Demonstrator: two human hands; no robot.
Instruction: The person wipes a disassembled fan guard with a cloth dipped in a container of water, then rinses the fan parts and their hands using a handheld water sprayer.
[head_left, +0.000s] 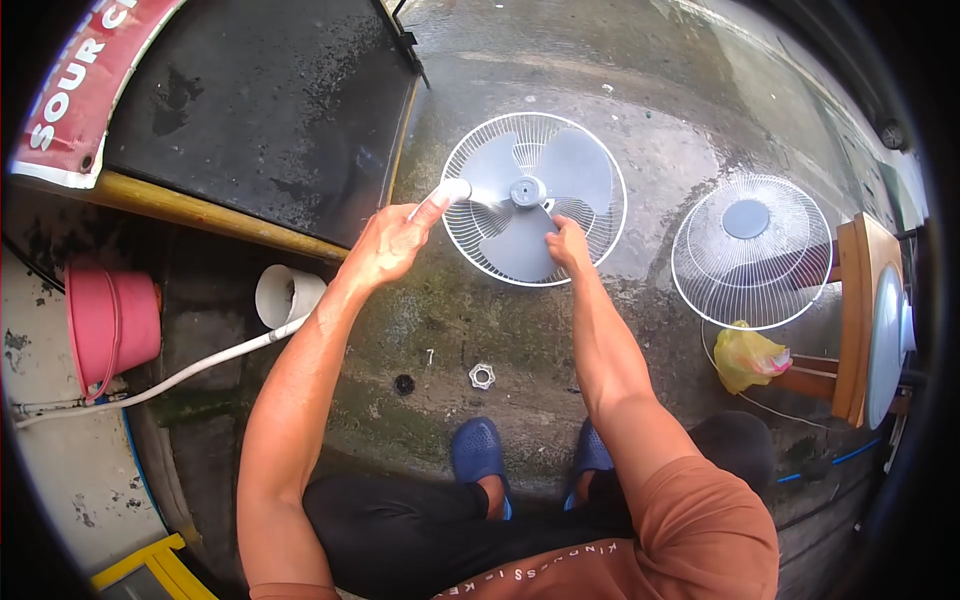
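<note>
A grey three-bladed fan blade lies in a round white wire grille on the wet ground ahead of me. My right hand is closed on the edge of the lower blade, just below the hub. To the left of the hub, my left hand is closed around a white round-ended thing at the grille's left rim; its kind is unclear. A white hose runs in from the left and disappears behind my left forearm. Whether it reaches the hand is hidden.
Another white fan grille leans at right by a wooden stool and a yellow plastic bag. A white ring nut and black cap lie near my feet. Pink bucket, white container and dark board stand left.
</note>
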